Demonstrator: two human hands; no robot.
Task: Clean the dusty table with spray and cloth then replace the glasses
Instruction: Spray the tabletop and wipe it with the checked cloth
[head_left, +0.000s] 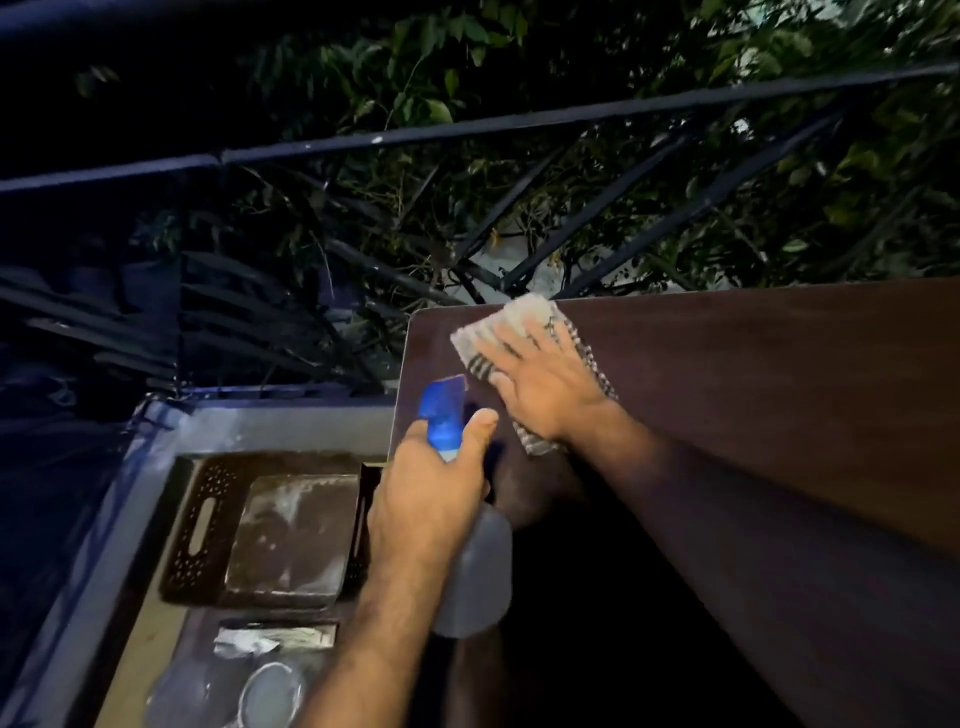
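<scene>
A dark metal railing (467, 130) backed by foliage (426, 67) runs behind the brown wood-grain bench (753, 374). The right hand (540, 384) lies flat, fingers spread, on a striped woven cloth (514, 322) at the bench's far left corner. The left hand (431, 499) grips a translucent spray bottle (475, 566), its blue nozzle (444, 410) pointing away from the person, long axis running near to far. Glasses (270, 693) stand lower left. No writing is readable.

dim night | light from camera side | edges dark, warped
</scene>
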